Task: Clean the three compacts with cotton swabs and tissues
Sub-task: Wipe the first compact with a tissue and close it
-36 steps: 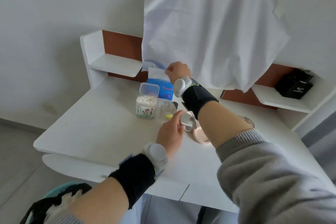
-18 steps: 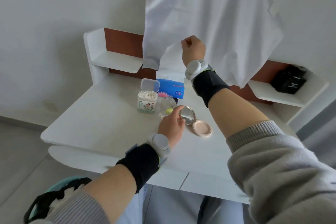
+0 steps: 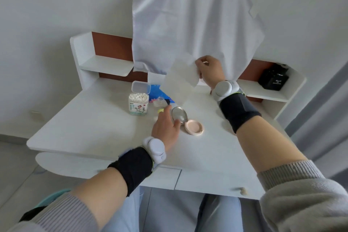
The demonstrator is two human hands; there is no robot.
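An open pink compact [image 3: 194, 127] lies on the white desk [image 3: 94, 128], its mirrored lid [image 3: 178, 114] tilted up. My left hand [image 3: 164, 128] holds the lid's left edge between thumb and fingers. My right hand [image 3: 210, 68] is raised above the desk and pinches a white tissue [image 3: 180, 79] that hangs free in the air. A clear box of cotton swabs [image 3: 138, 103] with its lid flipped open stands to the left. Behind it lies the blue tissue pack [image 3: 160, 93]. Small clear containers [image 3: 159, 106] sit partly hidden behind my left hand.
A white cloth [image 3: 194, 24] hangs on the wall over the desk's back. White shelves [image 3: 105, 66] flank it; the right shelf holds a black box [image 3: 273, 79]. A drawer with a knob [image 3: 242, 190] is at the desk's front edge.
My right hand pulled the tissue up out of the blue pack, then came down and to the right with it hanging free. My left hand stayed on the compact's lid.
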